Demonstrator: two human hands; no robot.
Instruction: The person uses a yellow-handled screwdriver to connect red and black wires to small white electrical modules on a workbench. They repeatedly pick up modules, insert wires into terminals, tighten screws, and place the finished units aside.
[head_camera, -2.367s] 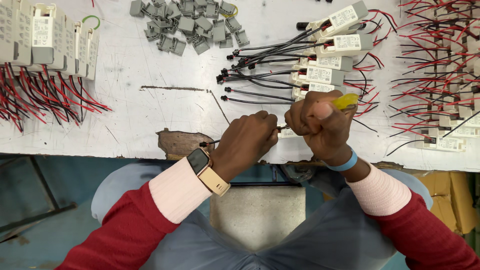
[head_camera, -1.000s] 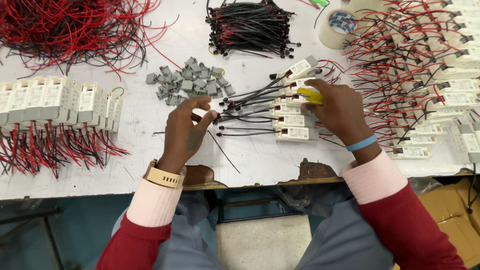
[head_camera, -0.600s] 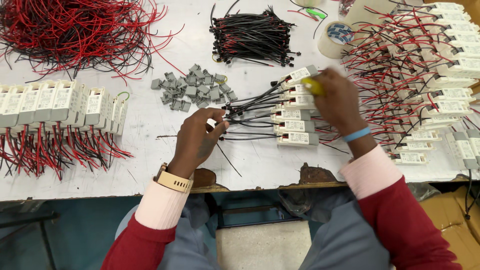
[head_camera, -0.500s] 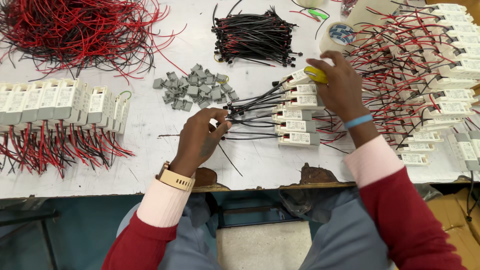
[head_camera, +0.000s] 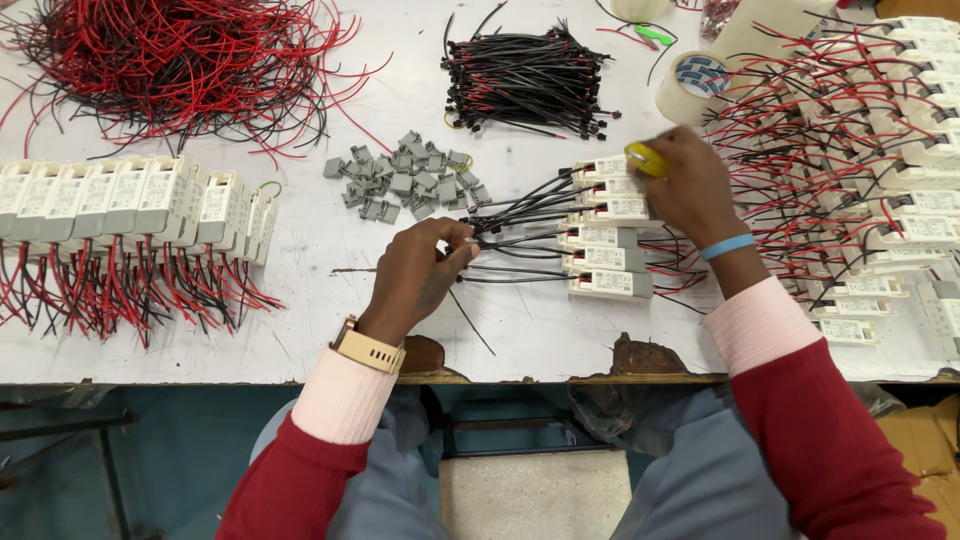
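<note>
Left hand (head_camera: 420, 275) pinches black wire ends (head_camera: 500, 215) of six white rectangular modules (head_camera: 610, 235) mid-worktop (head_camera: 530, 330); right hand (head_camera: 690, 185) grips a yellow-handled tool (head_camera: 645, 160); the left-edge module row (head_camera: 130, 200) looks wired

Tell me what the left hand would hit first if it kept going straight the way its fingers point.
The left hand points right, fingertips already at the black wire ends. Going on, it would probably meet the stack of small white modules first, though heights are hard to judge.

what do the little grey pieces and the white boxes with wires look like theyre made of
Grey pieces: likely moulded plastic, matte, with uniform colour and crisp identical shapes. White boxes: probably smooth plastic casings with a slight sheen and paper-like labels on top. Their leads look like rubbery insulated wire.
</note>
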